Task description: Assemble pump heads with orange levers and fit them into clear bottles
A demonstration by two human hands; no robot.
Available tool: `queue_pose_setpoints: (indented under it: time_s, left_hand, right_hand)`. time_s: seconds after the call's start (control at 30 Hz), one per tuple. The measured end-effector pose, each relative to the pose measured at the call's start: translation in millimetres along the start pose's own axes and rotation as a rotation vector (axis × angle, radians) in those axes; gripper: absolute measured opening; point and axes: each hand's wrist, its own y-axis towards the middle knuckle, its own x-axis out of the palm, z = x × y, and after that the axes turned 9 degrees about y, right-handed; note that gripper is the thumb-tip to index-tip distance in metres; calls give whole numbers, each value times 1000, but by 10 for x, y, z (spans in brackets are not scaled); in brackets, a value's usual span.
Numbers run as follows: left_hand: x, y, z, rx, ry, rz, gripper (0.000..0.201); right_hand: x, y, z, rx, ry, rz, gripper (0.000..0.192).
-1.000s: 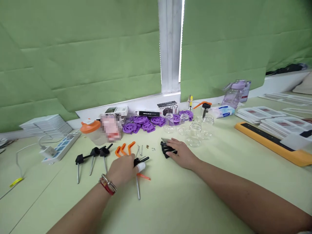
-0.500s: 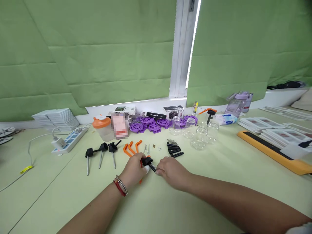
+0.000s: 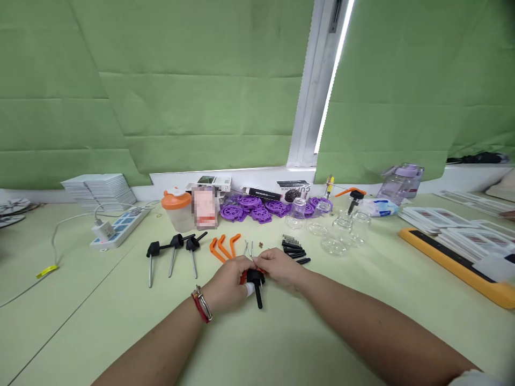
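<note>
Head view. Since half a second ago the right hand (image 3: 281, 268) has closed in from the right until its fingertips meet the left hand (image 3: 229, 281) over the black pump head (image 3: 255, 279); a second ago it lay flat on the black tubes (image 3: 295, 252) farther back. The camera has also tipped up, so more of the green blinds (image 3: 201, 91) shows. My reading: both hands are now on one piece, so the work has gone from fetching a part to fitting it.

Hands: left closed around the pump head, a white wrap on one fingertip and a red-and-metal bracelet at the wrist. Right pinching at the top of the same piece; what sits between its fingertips is too small to tell.

The piece: black, a round collar with a short black stem pointing toward the camera, a bit of orange showing behind the collar. Held just above the pale green table (image 3: 120, 321), centre front.

Around it: three finished black heads with metal stems (image 3: 173, 254) lie to the left, orange levers (image 3: 223, 247) just behind the hands, small springs and pins beside them. Farther back, purple discs (image 3: 251, 206), clear glass jars (image 3: 341, 230), an orange-lidded cup (image 3: 177, 210), and a power strip (image 3: 118, 228) at far left.
</note>
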Motion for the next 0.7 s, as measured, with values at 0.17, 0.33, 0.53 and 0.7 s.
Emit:
queue_pose_setpoints:
  time_s: [0.17, 0.33, 0.53, 0.7]
  left_hand:
    - [-68, -60, 70, 133, -18, -166, 22]
    - [-127, -78, 32, 55, 76, -203, 24]
    - [-125, -12, -165, -190, 136, -78, 19]
    - [-83, 39, -272, -247, 115, 68, 18]
  right_hand:
    - [-56, 267, -109, -9, 38, 140, 28]
    - [-80, 472, -101, -329, -493, 186, 23]
    - [10, 467, 67, -390, -808, 39, 19]
    - [29, 284, -33, -376, -650, 103, 33]
